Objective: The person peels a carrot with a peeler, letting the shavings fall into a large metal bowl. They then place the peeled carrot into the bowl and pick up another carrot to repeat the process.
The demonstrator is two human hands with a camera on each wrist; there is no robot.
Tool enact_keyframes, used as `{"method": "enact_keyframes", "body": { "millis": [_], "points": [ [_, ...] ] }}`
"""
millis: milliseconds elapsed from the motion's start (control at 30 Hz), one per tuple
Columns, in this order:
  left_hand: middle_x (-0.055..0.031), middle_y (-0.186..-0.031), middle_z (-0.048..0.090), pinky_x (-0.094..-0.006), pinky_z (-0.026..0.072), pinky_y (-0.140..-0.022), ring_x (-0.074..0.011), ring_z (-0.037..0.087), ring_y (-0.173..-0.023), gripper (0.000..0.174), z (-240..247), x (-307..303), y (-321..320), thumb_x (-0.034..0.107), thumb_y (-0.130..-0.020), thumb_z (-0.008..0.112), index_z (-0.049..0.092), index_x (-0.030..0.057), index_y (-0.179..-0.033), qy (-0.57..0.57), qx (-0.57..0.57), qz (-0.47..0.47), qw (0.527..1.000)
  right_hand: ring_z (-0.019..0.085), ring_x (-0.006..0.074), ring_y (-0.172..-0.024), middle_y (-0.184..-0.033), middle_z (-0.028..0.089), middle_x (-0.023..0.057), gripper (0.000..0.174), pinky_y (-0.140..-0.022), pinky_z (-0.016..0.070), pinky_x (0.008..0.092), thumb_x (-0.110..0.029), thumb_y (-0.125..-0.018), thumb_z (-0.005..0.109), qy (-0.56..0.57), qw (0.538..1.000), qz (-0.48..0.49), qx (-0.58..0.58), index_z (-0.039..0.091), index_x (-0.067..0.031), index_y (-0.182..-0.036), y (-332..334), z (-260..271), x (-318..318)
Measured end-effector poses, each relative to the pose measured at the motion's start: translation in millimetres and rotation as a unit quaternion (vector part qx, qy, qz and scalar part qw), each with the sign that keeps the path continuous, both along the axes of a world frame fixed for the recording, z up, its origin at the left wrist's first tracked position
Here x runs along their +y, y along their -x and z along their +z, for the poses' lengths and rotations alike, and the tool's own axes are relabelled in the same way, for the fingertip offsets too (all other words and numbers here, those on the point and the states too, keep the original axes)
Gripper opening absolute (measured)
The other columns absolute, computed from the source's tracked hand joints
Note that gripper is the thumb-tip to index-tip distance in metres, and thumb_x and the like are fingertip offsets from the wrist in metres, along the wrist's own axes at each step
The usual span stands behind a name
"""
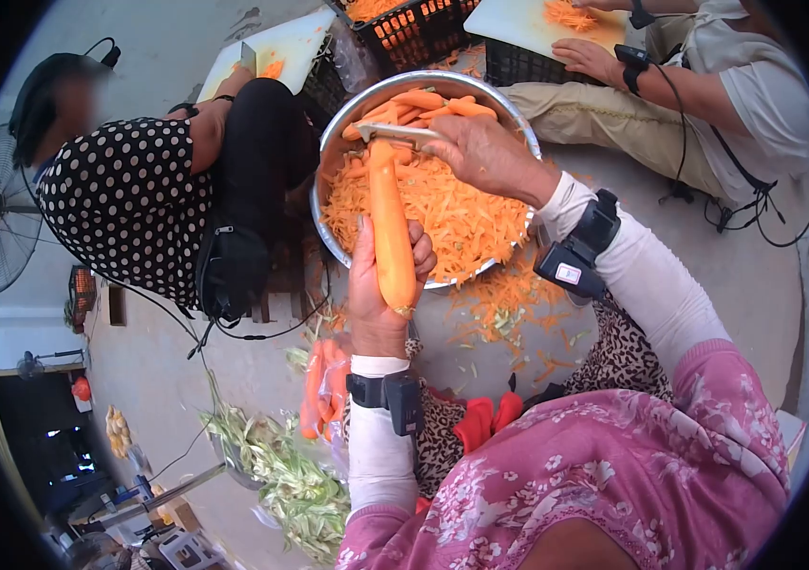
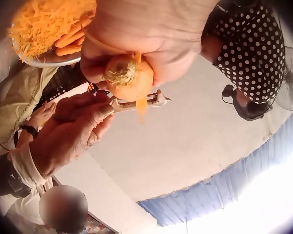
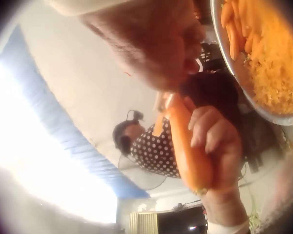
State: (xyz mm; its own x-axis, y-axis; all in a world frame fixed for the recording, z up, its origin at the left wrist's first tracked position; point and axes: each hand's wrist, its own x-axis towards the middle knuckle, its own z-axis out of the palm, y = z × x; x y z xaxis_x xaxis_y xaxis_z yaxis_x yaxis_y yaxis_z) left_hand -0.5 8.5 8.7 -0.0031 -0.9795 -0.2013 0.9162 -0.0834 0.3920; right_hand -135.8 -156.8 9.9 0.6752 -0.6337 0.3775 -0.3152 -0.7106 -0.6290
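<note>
Over a wide metal basin [image 1: 332, 144], my left hand [image 1: 366, 299] grips a large carrot [image 1: 391, 228] near its thick stem end, the narrow end pointing away from me. My right hand [image 1: 495, 160] holds a peeler [image 1: 400, 133] by its handle, its head across the carrot's far end. A thin strip of peel [image 2: 140, 109] hangs at the peeler in the left wrist view. The basin holds a heap of orange shavings [image 1: 442, 218], with several peeled carrots [image 1: 469, 107] at its far side.
Two people sit beyond the basin, one in a polka-dot top [image 1: 129, 195], one in a white shirt [image 1: 775, 104], each near a cutting board [image 1: 509, 21]. Carrots in a plastic bag [image 1: 324, 380] and pale green husks [image 1: 295, 484] lie at lower left. Scraps [image 1: 509, 313] litter the floor.
</note>
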Motion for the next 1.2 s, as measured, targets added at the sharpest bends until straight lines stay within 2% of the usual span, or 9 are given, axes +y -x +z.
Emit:
{"method": "enact_keyframes", "body": {
  "millis": [233,300,400,600,700,900,967,1100,1200],
  "points": [
    [-0.0097,-0.087,0.048,-0.0291,0.0355,-0.06,-0.018,0.043,-0.069,0.045,4.6,-7.7,-2.0,0.044,-0.097,0.038,0.05,0.0013,-0.102,0.01,-0.019,0.022,1.0,0.06,0.0367,-0.073,-0.076,0.061,0.0204,0.026,-0.063,0.0454,0.0435,-0.023,-0.09,0.05,-0.048,0.997,-0.056,0.005,0.06,0.0005,-0.088,5.3,3.8,-8.4],
    [-0.0102,-0.09,0.048,-0.0297,0.0371,-0.062,-0.0181,0.043,-0.071,0.041,5.0,-6.1,-3.6,0.041,-0.097,0.038,0.049,0.0021,-0.106,-0.003,-0.028,0.038,0.999,0.056,0.0175,-0.063,-0.067,0.057,0.0069,0.022,-0.057,0.0447,0.0315,-0.022,-0.089,0.056,-0.141,0.987,0.03,-0.067,0.059,-0.001,-0.09,3.0,12.9,2.9],
    [-0.0111,-0.092,0.051,-0.0314,0.0392,-0.064,-0.0192,0.046,-0.073,0.042,0.5,-3.5,-7.8,0.041,-0.097,0.039,0.049,0.0021,-0.108,-0.026,-0.013,0.058,0.998,0.053,0.0106,-0.062,-0.066,0.054,0.0015,0.023,-0.057,0.0435,0.0265,-0.025,-0.089,0.057,-0.273,0.949,0.153,-0.035,0.059,-0.0015,-0.089,9.7,31.5,22.6],
    [-0.0101,-0.081,0.056,-0.0322,0.0392,-0.061,-0.0204,0.049,-0.07,0.047,3.8,0.8,-6.8,0.047,-0.094,0.042,0.051,0.0026,-0.106,-0.115,0.001,0.105,0.988,0.059,0.0305,-0.066,-0.072,0.06,0.0169,0.022,-0.061,0.0438,0.0408,-0.023,-0.087,0.055,-0.202,0.945,0.257,0.017,0.062,-0.0021,-0.09,15.9,31.5,49.2],
    [-0.0105,-0.082,0.053,-0.0304,0.0363,-0.058,-0.019,0.046,-0.068,0.045,-13.2,5.9,-11.0,0.046,-0.094,0.042,0.05,0.0033,-0.106,-0.041,0.058,0.063,0.996,0.059,0.0355,-0.07,-0.076,0.062,0.0189,0.022,-0.063,0.0446,0.0428,-0.023,-0.087,0.055,-0.145,0.964,0.219,0.042,0.062,-0.002,-0.092,11.8,24.7,44.1],
    [-0.01,-0.084,0.046,-0.0283,0.0332,-0.056,-0.0174,0.038,-0.065,0.04,2.5,-1.2,1.4,0.042,-0.097,0.04,0.048,0.0042,-0.107,0.042,0.047,-0.06,0.996,0.052,0.0372,-0.062,-0.067,0.055,0.0186,0.024,-0.059,0.0438,0.0404,-0.023,-0.089,0.055,0.028,0.996,-0.087,0.0,0.057,-0.0001,-0.092,2.4,-24.0,-22.6],
    [-0.0105,-0.085,0.046,-0.0283,0.0342,-0.057,-0.0177,0.039,-0.066,0.041,1.3,-5.2,-1.9,0.042,-0.097,0.04,0.048,0.0037,-0.108,0.013,0.037,-0.024,0.999,0.054,0.026,-0.058,-0.065,0.056,0.0116,0.027,-0.057,0.0441,0.0343,-0.026,-0.09,0.054,-0.03,0.993,-0.112,-0.022,0.059,-0.0002,-0.095,6.6,-7.1,-24.0],
    [-0.0105,-0.088,0.047,-0.0279,0.0372,-0.059,-0.0182,0.039,-0.068,0.047,7.6,-6.8,-7.5,0.046,-0.095,0.041,0.049,0.0019,-0.109,-0.029,0.039,0.044,0.998,0.048,0.0061,-0.061,-0.065,0.051,-0.0023,0.034,-0.055,0.0391,0.0224,-0.035,-0.091,0.055,-0.27,0.96,0.054,-0.047,0.059,-0.0009,-0.088,6.6,18.1,-7.4],
    [-0.0083,-0.086,0.048,-0.0272,0.0372,-0.058,-0.0175,0.039,-0.069,0.051,8.5,-5.8,-10.9,0.05,-0.093,0.043,0.051,0.0018,-0.109,-0.024,0.068,0.052,0.996,0.054,0.0118,-0.061,-0.065,0.057,0.003,0.03,-0.056,0.0444,0.0278,-0.029,-0.089,0.054,-0.285,0.941,0.184,-0.006,0.06,0.0,-0.084,5.6,17.9,9.8]
  ]
}}
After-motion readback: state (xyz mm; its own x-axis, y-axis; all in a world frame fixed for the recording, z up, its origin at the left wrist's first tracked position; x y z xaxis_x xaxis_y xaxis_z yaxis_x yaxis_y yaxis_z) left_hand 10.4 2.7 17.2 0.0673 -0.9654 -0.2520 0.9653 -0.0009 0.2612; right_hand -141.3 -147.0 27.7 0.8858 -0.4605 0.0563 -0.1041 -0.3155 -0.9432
